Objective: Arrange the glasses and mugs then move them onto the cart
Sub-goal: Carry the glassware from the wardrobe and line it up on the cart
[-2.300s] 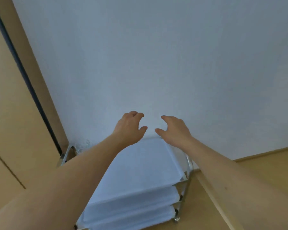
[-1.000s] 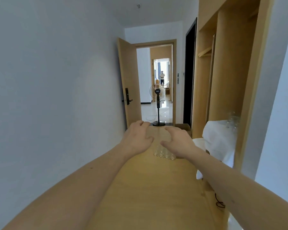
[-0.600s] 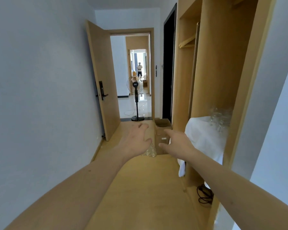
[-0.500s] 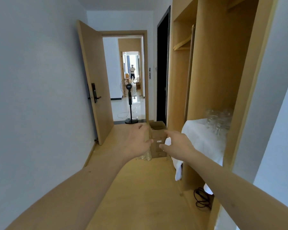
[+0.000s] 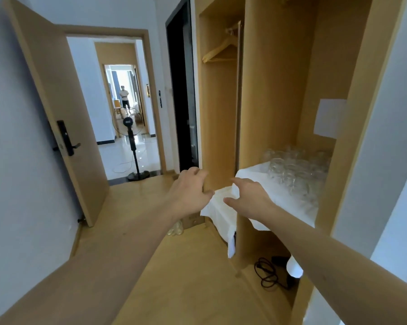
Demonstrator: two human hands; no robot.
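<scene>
Clear glasses [image 5: 296,170], white cloth [image 5: 263,184]

I see a white-draped desk [image 5: 251,184] set into the wooden closet niche, its cloth hanging over the near edge. A crowd of clear glasses [image 5: 294,167] stands on it toward the back right (too blurred for me to count). The wooden floor [image 5: 186,277] carries more glasses [image 5: 175,229], a cardboard box [image 5: 193,219] and a black cable [image 5: 267,274].

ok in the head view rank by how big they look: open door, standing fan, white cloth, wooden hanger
Largest to smallest, as they look:
1. open door
2. white cloth
3. standing fan
4. wooden hanger
The fan stands far off past the doorway, so distance shrinks it; its place against the cloth is unsure.
</scene>
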